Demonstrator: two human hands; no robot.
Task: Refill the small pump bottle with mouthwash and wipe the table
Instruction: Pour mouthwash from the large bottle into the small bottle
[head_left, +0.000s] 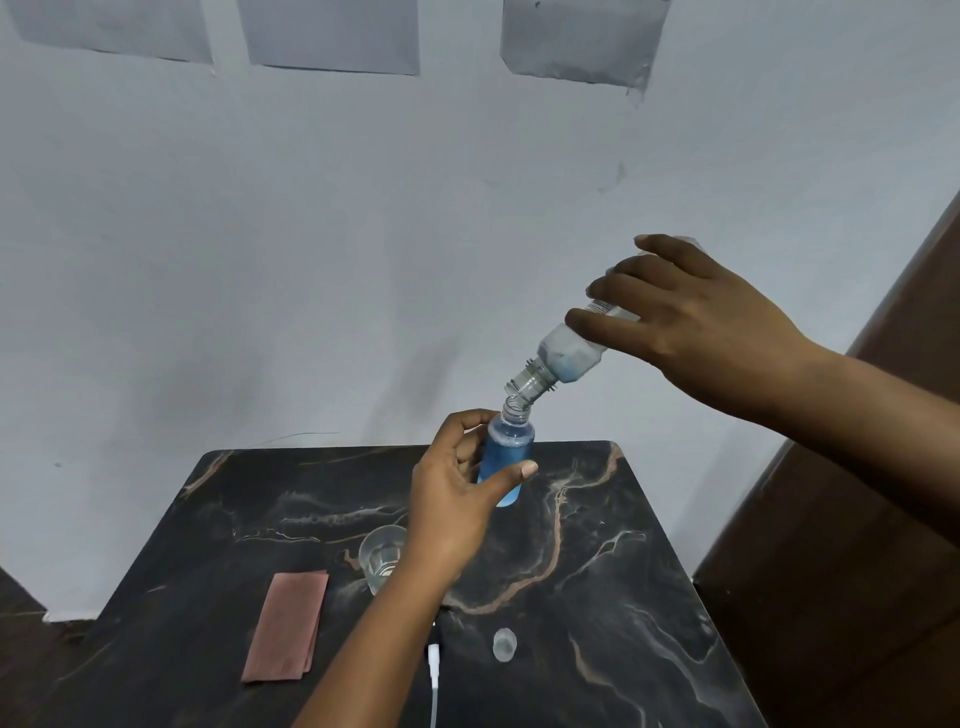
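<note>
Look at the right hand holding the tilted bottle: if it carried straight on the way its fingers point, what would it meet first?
Probably nothing nearby: the right hand points up-left, above the small bottle, toward the wall; depth unclear.

Glass (382, 552) half behind left forearm; big bottle (563, 353) body mostly under right hand (691, 312); cable (434, 680) and desk (623, 597) cut by bottom edge

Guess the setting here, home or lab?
Probably a plain room in a home, not a lab. A small dark marble-pattern table stands against a bare painted wall with paper sheets stuck on it, and a drinking glass and a folded cloth lie on it.
</note>
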